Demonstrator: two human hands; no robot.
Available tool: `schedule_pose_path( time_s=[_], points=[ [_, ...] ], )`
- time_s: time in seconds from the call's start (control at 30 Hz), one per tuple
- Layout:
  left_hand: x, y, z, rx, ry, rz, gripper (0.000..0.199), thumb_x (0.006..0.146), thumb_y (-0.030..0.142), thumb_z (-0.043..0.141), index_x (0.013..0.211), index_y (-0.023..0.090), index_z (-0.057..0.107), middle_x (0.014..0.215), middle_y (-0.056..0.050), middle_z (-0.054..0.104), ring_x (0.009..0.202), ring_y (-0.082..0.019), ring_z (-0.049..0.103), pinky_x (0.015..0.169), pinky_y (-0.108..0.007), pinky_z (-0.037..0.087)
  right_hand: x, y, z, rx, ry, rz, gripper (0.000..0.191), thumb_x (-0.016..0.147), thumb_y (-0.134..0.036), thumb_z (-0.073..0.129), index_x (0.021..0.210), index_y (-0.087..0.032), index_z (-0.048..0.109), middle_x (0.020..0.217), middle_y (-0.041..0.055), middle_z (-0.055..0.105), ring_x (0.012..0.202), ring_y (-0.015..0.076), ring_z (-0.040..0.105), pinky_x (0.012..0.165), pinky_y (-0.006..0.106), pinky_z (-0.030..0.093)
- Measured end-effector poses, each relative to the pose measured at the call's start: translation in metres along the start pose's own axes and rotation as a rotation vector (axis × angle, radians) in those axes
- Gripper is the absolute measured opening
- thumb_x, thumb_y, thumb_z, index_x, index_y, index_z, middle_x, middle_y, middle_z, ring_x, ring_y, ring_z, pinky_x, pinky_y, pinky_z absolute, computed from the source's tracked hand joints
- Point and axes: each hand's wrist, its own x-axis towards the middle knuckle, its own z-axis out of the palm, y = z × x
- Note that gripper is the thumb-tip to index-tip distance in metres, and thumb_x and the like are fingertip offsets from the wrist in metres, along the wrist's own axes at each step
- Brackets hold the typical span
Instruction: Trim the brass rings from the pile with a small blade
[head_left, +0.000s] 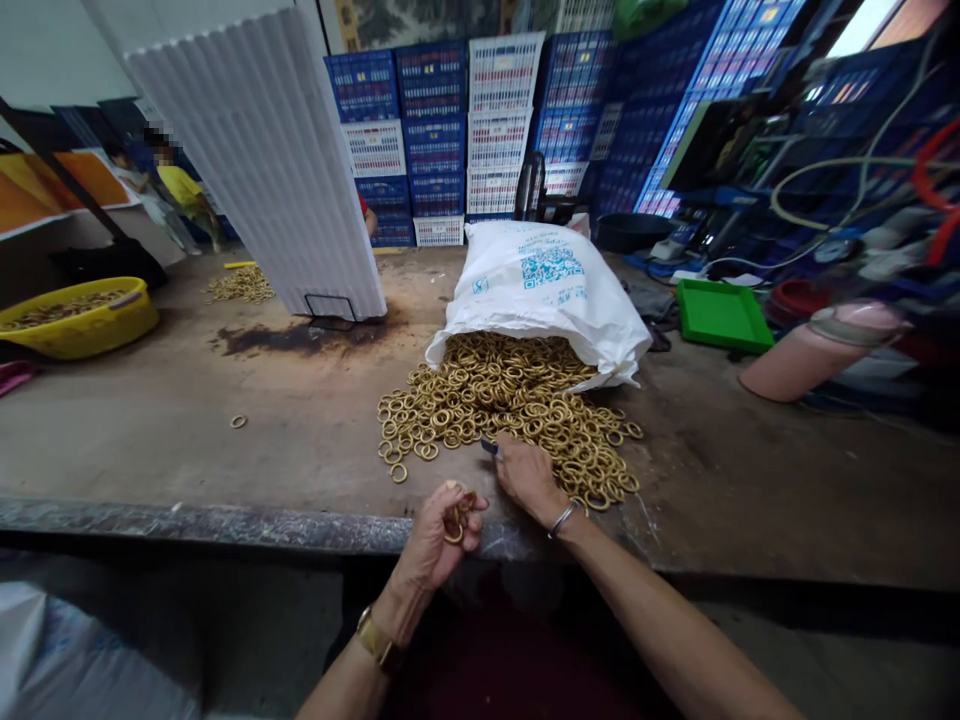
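Note:
My left hand (pixel 442 530) is curled around a few gold-coloured rings (pixel 454 530) just above the table's front edge. My right hand (pixel 527 478) rests at the near edge of a heap of the same rings (pixel 510 400), with its fingers closed on a small dark tool (pixel 490 447); its kind I cannot make out, as most of it is hidden in the fist. The heap spills out of the mouth of a white woven sack (pixel 540 280) lying on its side. One single ring (pixel 238 422) lies apart on the left.
A white corrugated panel (pixel 262 160) stands upright behind a wire stand (pixel 330 308). A yellow basin (pixel 82 318) of rings is at left. A green tray (pixel 724 315) and pink bottle (pixel 821 350) lie at right. Stacked crates (pixel 431 130) line the back; a person (pixel 184 190) is far left.

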Motion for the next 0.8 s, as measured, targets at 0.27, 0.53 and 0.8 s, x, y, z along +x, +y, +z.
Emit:
schedule_pose_path(
  time_s=[0.27, 0.53, 0.8],
  points=[
    [0.006, 0.006, -0.004, -0.184, 0.039, -0.12, 0.02, 0.065, 0.028, 0.065, 0.068, 0.011, 0.055, 0.067, -0.004, 0.057, 0.056, -0.009, 0.054, 0.038, -0.014, 0.031, 0.001, 0.011, 0.005, 0.055, 0.064, -0.047, 0.014, 0.078, -0.017, 0.042, 0.086, -0.018, 0.054, 0.078, 0.0066, 0.064, 0.068, 0.0157, 0.059, 0.055, 0.023, 0.029],
    [0.026, 0.003, 0.009, 0.244, 0.123, 0.088, 0.028, 0.063, 0.033, 0.065, 0.081, 0.016, 0.051, 0.06, 0.003, 0.052, 0.046, -0.007, 0.049, 0.035, -0.013, 0.031, 0.003, 0.026, 0.003, 0.575, 0.047, -0.094, 0.019, 0.077, -0.028, 0.04, 0.063, -0.017, 0.049, 0.054, -0.0022, 0.046, 0.051, 0.0098, 0.04, 0.05, 0.021, 0.027],
    [0.052, 0.001, 0.02, 0.723, 0.059, 0.214, 0.02, 0.069, 0.029, 0.053, 0.084, 0.015, 0.057, 0.056, 0.004, 0.051, 0.039, -0.005, 0.045, 0.032, -0.012, 0.03, -0.005, 0.025, -0.009, 1.056, -0.142, -0.047, 0.015, 0.066, -0.031, 0.048, 0.062, -0.016, 0.048, 0.051, -0.0059, 0.039, 0.048, 0.0071, 0.032, 0.046, 0.019, 0.025]
  ],
)
